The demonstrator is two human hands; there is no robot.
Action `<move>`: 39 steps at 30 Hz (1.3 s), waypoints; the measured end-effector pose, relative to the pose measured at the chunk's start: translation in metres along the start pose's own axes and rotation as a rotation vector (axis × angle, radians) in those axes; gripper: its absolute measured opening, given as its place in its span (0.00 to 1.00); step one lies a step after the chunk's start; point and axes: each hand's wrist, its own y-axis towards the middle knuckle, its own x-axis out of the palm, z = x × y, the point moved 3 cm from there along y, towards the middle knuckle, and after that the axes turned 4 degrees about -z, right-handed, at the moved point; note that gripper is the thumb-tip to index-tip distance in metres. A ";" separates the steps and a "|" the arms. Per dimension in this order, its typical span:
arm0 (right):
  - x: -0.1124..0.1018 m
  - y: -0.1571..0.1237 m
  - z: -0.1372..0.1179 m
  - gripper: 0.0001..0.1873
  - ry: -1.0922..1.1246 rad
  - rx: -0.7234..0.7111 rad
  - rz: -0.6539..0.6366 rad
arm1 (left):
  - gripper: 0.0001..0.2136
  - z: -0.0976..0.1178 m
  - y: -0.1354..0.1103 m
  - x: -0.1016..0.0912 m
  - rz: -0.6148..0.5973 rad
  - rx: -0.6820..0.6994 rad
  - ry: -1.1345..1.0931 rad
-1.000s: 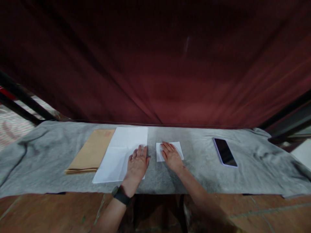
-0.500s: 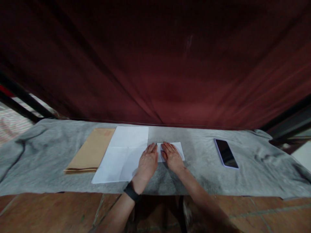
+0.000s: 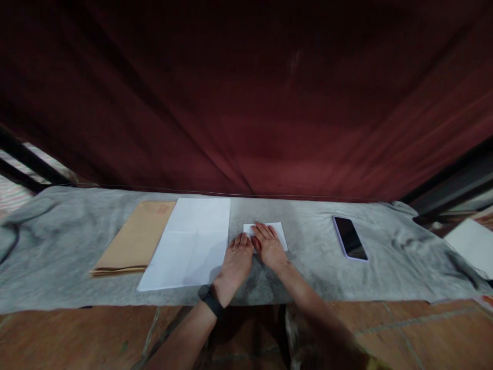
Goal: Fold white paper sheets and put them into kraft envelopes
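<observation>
Right hand (image 3: 269, 247) lies flat, fingers stretched over the small white paper (image 3: 280, 231); left hand (image 3: 238, 258), flat too, has fingertips at that paper's eight o'clock edge! Large white sheet (image 3: 191, 240) at nine o'clock from the hands, phone (image 3: 350, 239) at three.

The curtain (image 3: 250, 113) in the upper frame is dark red. The cloth (image 3: 311, 277) across the centre is grey. The stack (image 3: 133, 236) at left is tan with a reddish mark (image 3: 163, 209). The sheet (image 3: 192, 226) and central slip (image 3: 281, 234) are white. The phone (image 3: 351, 239) at right is black, edged lilac.
</observation>
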 end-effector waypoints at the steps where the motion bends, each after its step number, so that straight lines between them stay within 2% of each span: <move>1: -0.001 -0.001 0.001 0.22 -0.008 0.005 -0.002 | 0.23 0.000 0.002 -0.002 0.008 -0.001 -0.001; 5: -0.004 -0.006 0.003 0.23 -0.038 0.021 -0.016 | 0.19 0.001 0.006 -0.004 0.070 0.011 -0.027; 8: -0.008 -0.011 0.006 0.23 -0.060 0.033 -0.019 | 0.20 0.000 0.006 0.000 0.087 0.008 -0.020; 16: -0.016 -0.031 0.026 0.25 -0.140 0.123 -0.018 | 0.23 -0.001 0.005 0.011 0.048 -0.011 0.005; 21: -0.018 -0.047 0.039 0.25 -0.220 0.194 0.002 | 0.23 -0.002 0.004 0.005 0.031 0.016 -0.032; 26: -0.023 -0.055 0.048 0.26 -0.277 0.208 -0.025 | 0.23 -0.004 0.009 0.001 -0.021 0.022 -0.076; 31: -0.028 -0.058 0.053 0.26 -0.286 0.206 -0.104 | 0.24 -0.004 0.010 0.001 -0.059 -0.003 -0.121; 36: -0.028 -0.061 0.055 0.25 -0.287 0.222 -0.053 | 0.24 -0.003 0.012 0.000 -0.066 -0.010 -0.117; 39: -0.027 -0.057 0.047 0.25 -0.257 0.245 -0.009 | 0.24 -0.002 0.014 -0.001 -0.080 -0.022 -0.108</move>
